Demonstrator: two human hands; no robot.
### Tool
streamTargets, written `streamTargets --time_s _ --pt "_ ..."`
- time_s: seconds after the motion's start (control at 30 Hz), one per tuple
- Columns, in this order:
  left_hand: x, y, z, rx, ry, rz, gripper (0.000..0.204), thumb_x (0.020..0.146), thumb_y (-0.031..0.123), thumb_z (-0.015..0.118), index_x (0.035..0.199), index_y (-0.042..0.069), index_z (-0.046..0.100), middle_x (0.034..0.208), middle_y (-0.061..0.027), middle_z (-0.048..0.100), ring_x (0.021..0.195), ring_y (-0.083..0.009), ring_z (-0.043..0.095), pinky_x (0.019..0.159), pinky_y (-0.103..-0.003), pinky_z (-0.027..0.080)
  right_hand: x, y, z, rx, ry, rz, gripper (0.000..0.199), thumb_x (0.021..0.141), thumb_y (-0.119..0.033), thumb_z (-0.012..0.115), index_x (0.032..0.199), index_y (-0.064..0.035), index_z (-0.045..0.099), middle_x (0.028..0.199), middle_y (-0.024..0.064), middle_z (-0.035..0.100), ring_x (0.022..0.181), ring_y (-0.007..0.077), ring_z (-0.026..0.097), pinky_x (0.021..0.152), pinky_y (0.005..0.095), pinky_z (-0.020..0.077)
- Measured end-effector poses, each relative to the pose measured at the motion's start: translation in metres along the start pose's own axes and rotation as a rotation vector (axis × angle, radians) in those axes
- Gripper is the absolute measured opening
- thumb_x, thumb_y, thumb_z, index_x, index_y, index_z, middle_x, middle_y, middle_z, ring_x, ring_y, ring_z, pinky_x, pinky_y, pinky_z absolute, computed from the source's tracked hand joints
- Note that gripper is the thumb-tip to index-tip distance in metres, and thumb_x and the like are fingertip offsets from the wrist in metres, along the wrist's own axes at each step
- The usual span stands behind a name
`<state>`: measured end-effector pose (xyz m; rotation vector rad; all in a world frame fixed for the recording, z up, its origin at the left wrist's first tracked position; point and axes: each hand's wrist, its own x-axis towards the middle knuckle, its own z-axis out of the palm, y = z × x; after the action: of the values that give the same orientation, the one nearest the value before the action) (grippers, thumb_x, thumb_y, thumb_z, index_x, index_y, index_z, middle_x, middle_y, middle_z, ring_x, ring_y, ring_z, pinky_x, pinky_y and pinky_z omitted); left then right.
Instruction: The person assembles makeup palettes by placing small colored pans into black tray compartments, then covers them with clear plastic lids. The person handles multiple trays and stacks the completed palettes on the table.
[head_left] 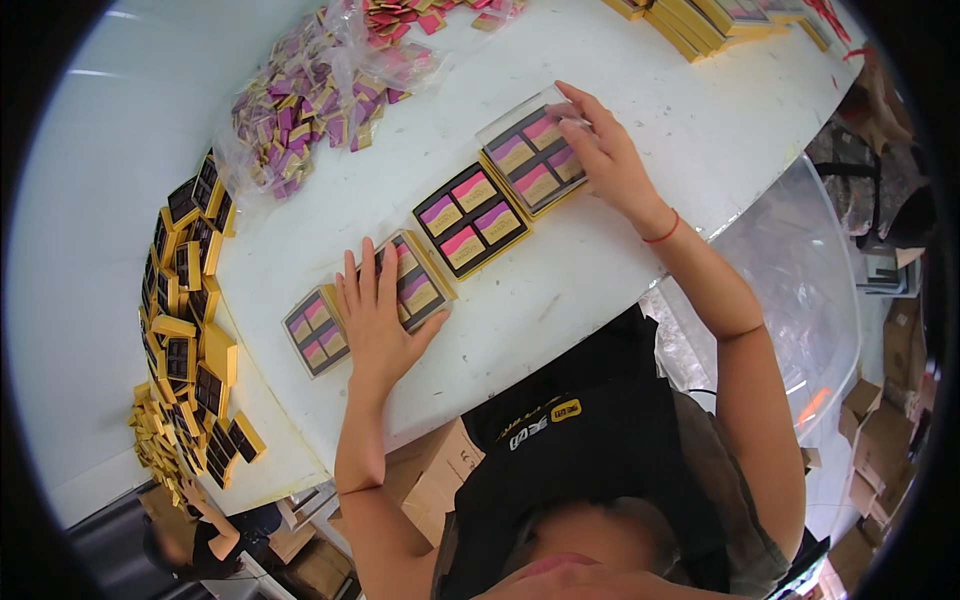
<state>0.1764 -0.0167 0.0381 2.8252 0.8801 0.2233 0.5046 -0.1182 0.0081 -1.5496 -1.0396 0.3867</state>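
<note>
A slanting row of small square boxes lies in front of me, each with pink, purple and gold wrapped squares in a dark insert. At the far right end, my right hand [612,150] grips a clear lid [515,112], which sits a little askew over a gold-edged box [548,203]. Beside it, an uncovered box [470,220] shows its squares plainly. My left hand [378,315] rests with spread fingers on another lidded box [418,285], partly hiding it. A lidded box [318,332] lies left of that hand, close to its fingers.
Clear bags of purple wrapped squares [310,110] and pink ones [430,18] lie at the far side of the white table [540,310]. Gold boxes with dark inserts [190,300] crowd the left edge. More gold boxes [685,25] are stacked far right. Another person [205,540] works at lower left.
</note>
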Motion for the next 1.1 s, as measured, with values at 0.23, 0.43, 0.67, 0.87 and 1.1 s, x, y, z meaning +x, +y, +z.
streamTargets --time_s 0.23,0.43,0.67,0.87,1.1 --pt "0.003 0.006 -0.023 0.002 -0.036 -0.056 0.102 0.065 0.043 0.086 0.145 0.004 0.036 0.155 -0.0185 0.029 0.146 -0.0399 0.020 0.119 -0.056 0.011 -0.003 0.001 0.006 -0.172 -0.039 -0.136 0.047 0.093 -0.005 0.055 0.140 -0.0066 0.049 0.136 0.0202 0.054 0.122 0.0352 0.055 0.101 0.0374 0.0458" --pt "0.060 0.054 -0.028 -0.071 -0.071 0.176 0.112 0.064 0.035 0.087 0.152 0.006 0.024 0.158 -0.0195 0.024 0.146 -0.0395 0.021 0.119 -0.053 0.015 -0.004 0.000 -0.001 -0.483 0.041 -0.239 0.040 0.085 -0.008 0.063 0.125 -0.0094 0.063 0.131 0.0183 0.060 0.113 0.0344 0.061 0.097 0.0402 0.0503" --pt "0.088 0.042 0.003 -0.148 -0.193 0.141 0.107 0.065 0.025 0.081 0.154 0.008 0.023 0.143 -0.0230 0.039 0.130 -0.0398 0.039 0.110 -0.050 0.032 -0.044 -0.008 -0.057 -0.326 0.321 -0.399 0.041 0.091 -0.014 0.063 0.131 -0.0063 0.056 0.134 0.0190 0.055 0.112 0.0338 0.059 0.098 0.0420 0.0468" --pt "0.080 0.043 0.002 -0.126 -0.199 0.149 0.105 0.068 0.025 0.079 0.155 0.010 0.022 0.147 -0.0222 0.035 0.131 -0.0399 0.037 0.110 -0.049 0.032 -0.173 0.100 -0.227 -0.685 0.603 0.145 0.035 0.081 -0.005 0.067 0.115 -0.0078 0.063 0.119 0.0130 0.062 0.107 0.0316 0.061 0.091 0.0397 0.0507" --pt "0.072 0.050 -0.006 -0.110 -0.265 0.221 0.106 0.068 0.026 0.080 0.155 0.008 0.022 0.152 -0.0220 0.032 0.135 -0.0403 0.034 0.112 -0.049 0.030 -0.313 0.223 -0.273 -1.279 -0.161 0.932 0.089 0.064 -0.013 0.082 0.143 -0.0087 0.042 0.145 0.0175 0.043 0.135 0.0380 0.038 0.109 0.0476 0.0398"
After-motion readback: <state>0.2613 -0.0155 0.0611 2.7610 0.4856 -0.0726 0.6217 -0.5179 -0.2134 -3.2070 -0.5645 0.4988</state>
